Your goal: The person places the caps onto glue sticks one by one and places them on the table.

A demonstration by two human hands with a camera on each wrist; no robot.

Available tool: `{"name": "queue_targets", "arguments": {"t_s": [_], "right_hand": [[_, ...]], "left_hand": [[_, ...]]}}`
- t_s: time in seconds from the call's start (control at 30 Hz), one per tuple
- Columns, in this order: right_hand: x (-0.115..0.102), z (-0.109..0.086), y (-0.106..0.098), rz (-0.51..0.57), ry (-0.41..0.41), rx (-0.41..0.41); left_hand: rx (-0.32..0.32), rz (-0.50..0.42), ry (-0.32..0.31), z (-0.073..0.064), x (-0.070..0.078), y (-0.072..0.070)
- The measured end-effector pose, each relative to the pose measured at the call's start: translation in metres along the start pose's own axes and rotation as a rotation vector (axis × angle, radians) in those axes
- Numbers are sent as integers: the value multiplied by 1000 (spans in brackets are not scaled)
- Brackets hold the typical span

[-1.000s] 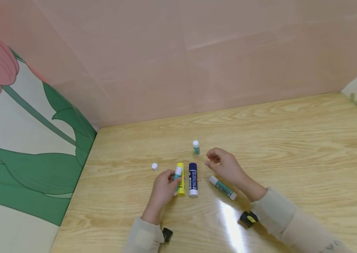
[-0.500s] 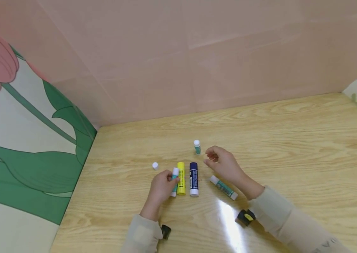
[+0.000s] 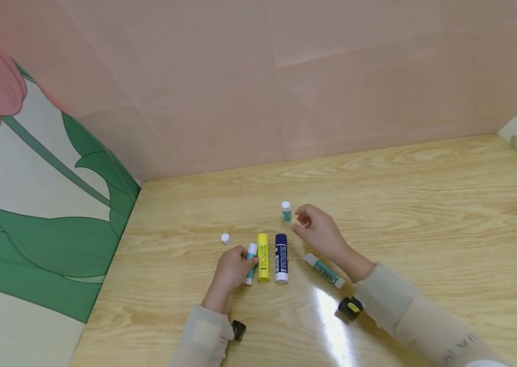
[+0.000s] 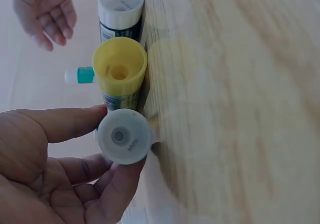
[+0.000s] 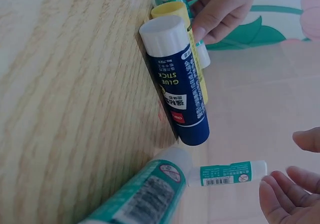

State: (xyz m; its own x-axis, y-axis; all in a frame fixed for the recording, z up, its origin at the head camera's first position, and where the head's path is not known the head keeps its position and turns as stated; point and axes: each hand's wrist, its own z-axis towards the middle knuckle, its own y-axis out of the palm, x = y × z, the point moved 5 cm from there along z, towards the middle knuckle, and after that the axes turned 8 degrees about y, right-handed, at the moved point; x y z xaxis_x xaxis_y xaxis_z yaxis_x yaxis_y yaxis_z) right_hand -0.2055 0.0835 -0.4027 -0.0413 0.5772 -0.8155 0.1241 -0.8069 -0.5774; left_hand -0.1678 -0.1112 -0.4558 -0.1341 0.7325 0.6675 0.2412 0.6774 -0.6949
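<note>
My left hand (image 3: 232,266) pinches a teal-and-white glue stick (image 3: 251,264) between thumb and fingers, low over the table. Its round white end (image 4: 124,136) faces the left wrist camera. Just right of it lies a yellow glue stick (image 3: 263,257), then a navy glue stick with a white end (image 3: 281,258). A smaller teal glue stick (image 3: 287,211) stands upright farther back. Beside that one is my right hand (image 3: 320,232), fingers loosely bent around nothing; in the right wrist view its fingertips (image 5: 267,186) come close to the white cap, and contact is unclear.
Another teal glue stick (image 3: 325,271) lies slanted below my right hand. A small white cap (image 3: 225,238) sits left of the row. The wooden table (image 3: 400,204) meets a pinkish wall covering (image 3: 331,102) at the back.
My left hand has moved the teal glue stick left, off the yellow one and down beside it. My right hand has shifted slightly up and left, closer to the upright glue stick.
</note>
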Motion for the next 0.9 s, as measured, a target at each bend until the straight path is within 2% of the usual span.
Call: {"name": "queue_targets", "arguments": {"t_s": [0.3, 0.63, 0.9], "right_hand": [[8, 13, 5, 29, 66, -22], [15, 20, 5, 23, 79, -7], [17, 24, 5, 5, 75, -1]], "left_hand": [[-22, 12, 3, 1, -3, 2], [-47, 23, -24, 1, -4, 5], [-28, 65, 34, 2, -1, 6]]}}
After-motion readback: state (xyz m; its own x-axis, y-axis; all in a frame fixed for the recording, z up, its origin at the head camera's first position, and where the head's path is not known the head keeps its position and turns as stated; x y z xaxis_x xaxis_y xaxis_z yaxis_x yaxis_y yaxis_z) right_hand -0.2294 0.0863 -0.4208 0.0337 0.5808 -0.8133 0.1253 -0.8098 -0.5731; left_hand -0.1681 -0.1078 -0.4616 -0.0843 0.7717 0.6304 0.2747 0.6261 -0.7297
